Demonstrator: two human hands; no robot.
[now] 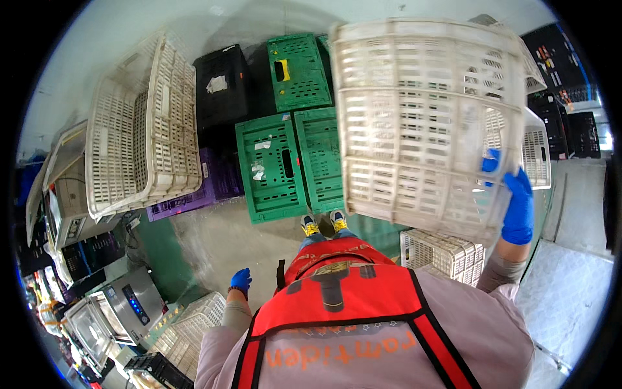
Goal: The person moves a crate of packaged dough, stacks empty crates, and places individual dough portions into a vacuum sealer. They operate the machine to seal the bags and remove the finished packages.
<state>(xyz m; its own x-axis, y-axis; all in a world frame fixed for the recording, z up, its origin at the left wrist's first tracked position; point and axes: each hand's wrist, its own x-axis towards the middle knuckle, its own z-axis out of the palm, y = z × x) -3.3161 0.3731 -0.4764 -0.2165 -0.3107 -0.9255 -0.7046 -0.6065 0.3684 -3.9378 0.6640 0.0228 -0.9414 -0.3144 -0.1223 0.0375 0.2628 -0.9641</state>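
Note:
My right hand [518,209], in a blue glove, grips a large white slatted plastic crate [434,136] by its right side. The fingers hook through an opening in the crate wall. The crate is raised and slightly blurred, hiding part of the green crates behind it. My left hand [240,279], also blue-gloved, hangs low beside my body with its fingers loosely curled and nothing visible in it. Ahead of my feet stand green crates [271,168], seen from above. I wear a red apron [350,292].
Another big white crate [175,123] rests on a purple crate [184,202] at left. A black crate [220,84] stands by the wall. Smaller white crates [447,253] lie at lower right and lower left. A metal appliance [133,305] stands at left.

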